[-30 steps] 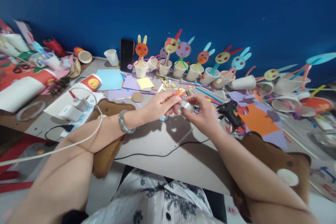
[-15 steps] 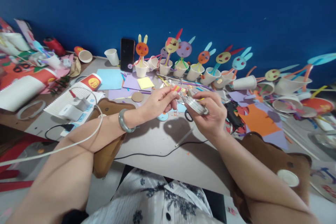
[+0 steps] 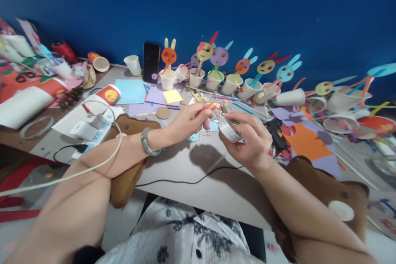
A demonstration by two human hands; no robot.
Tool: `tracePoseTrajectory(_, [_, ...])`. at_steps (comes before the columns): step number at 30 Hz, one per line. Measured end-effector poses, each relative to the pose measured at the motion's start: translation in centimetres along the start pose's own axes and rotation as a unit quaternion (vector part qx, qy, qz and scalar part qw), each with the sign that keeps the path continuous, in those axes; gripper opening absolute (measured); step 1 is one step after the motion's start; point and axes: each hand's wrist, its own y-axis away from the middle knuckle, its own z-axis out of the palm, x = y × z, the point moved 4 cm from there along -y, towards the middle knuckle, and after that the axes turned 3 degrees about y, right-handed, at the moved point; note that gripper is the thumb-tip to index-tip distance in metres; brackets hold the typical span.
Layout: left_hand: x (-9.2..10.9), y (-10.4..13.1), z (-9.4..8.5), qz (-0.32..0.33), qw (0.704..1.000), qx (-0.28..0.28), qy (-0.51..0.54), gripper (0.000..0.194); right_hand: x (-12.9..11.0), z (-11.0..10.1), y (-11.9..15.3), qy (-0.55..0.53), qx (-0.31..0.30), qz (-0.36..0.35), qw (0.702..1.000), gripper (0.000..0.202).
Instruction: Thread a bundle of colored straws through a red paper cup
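Taping appears under way: left hand (image 3: 189, 121) pinches coloured strips (image 3: 210, 106), right hand (image 3: 250, 138) grips tape roll (image 3: 228, 130), inside the near edge of the table (image 3: 176, 169); next move likely calls for steady tension.

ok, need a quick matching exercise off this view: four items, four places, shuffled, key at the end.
Items
1. Tape roll
2. Phone
3. Bangle
4. Yellow paper

Places
A. Around the left wrist
B. Lying on a purple sheet
C. Held in the right hand
D. Standing upright by the blue wall

Pairs: 1-C, 2-D, 3-A, 4-B
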Motion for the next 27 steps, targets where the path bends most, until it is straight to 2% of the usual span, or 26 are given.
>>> tracePoseTrajectory(5, [0.2,-0.2,0.1,0.009,0.998,0.006,-0.057,0.030,-0.5,-0.3,0.0,0.017,-0.008,-0.014,1.000,0.021])
tracePoseTrajectory(12, [0.2,-0.1,0.5,0.024,0.991,-0.048,-0.121,0.036,-0.7,-0.6,-0.1,0.036,0.001,-0.039,0.999,0.020])
tracePoseTrajectory(20, [0.1,0.3,0.8,0.046,0.976,-0.088,-0.196,0.029,-0.5,-0.4,-0.3,0.022,-0.046,0.004,0.999,0.015])
tracePoseTrajectory(27, [-0.3,0.8,1.7,0.013,0.942,-0.171,-0.289,0.019,-0.2,0.1,-0.5,-0.028,-0.042,0.046,0.998,0.016])
